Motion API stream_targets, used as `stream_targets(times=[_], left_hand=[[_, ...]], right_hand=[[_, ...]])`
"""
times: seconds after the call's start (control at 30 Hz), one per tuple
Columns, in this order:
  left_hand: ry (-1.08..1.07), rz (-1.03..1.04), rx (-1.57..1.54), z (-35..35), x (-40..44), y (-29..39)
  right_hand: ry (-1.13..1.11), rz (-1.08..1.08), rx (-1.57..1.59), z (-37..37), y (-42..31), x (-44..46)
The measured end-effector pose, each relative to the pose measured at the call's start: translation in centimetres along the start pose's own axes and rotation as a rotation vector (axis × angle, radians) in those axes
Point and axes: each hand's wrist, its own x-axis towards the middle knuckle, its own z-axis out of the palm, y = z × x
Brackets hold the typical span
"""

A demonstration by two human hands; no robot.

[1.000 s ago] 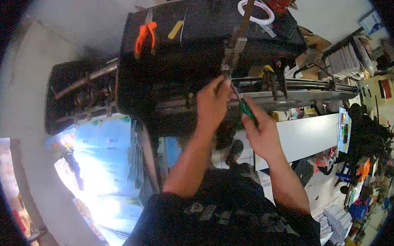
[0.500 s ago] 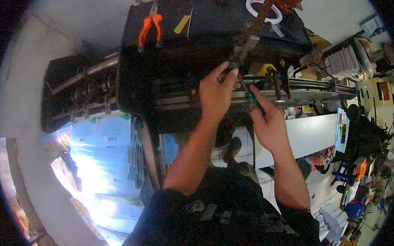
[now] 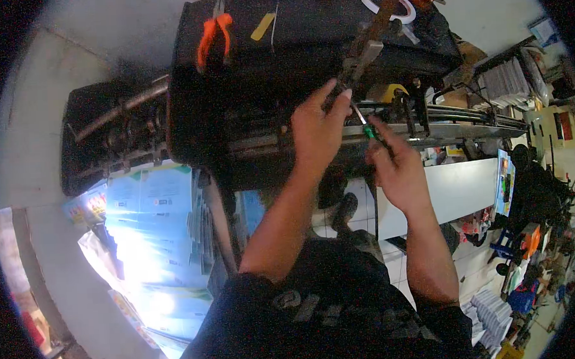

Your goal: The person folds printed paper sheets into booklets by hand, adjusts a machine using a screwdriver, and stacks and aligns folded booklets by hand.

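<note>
While my right hand (image 3: pixel 396 166) is holding a green-handled screwdriver (image 3: pixel 369 131) in front of the black machine (image 3: pixel 282 64), its thumb and fingers are lying about the grip. The bright shaft (image 3: pixel 360 115) is slanting up towards a metal fitting (image 3: pixel 364 59), which is sitting on a rusty bar (image 3: pixel 378 21) that is running across the machine's right half. My left hand (image 3: pixel 320 128) is meeting the fitting's lower end at the machine's front, thumb and forefinger standing narrow; whether they are gripping the fitting or only steadying the tool, I cannot tell. I am judging the work to be under way rather than finished: the screwdriver is reaching the joint and both hands are busy there, yet the fitting is sitting on its bar. The tip is getting lost beside my thumb, so I cannot say whether anything is loose or tight, or how much turning is left. On top of the machine, orange-handled pliers (image 3: pixel 214 41) are lying towards the left, a yellow piece (image 3: pixel 263 26) is resting near them, and a white ring of tape (image 3: pixel 410 12) is lying towards the right, beside the bar.
</note>
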Motion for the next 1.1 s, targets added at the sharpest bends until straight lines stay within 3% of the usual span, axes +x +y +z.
stream_targets(times=[0.37,0.47,0.57,1.1], left_hand=[[-0.005,0.025,0.007,-0.1,0.1,0.2],[-0.001,0.024,0.032,-0.1,0.1,0.3],[-0.005,0.009,0.043,-0.2,0.1,0.4],[-0.011,0.009,0.079,-0.2,0.1,0.3]], right_hand=[[0.006,-0.025,-0.102,0.1,-0.3,0.1],[-0.049,0.17,-0.045,-0.1,-1.5,0.1],[0.003,0.026,-0.045,0.3,-0.4,0.1],[0.001,0.011,-0.066,0.3,-0.2,0.2]])
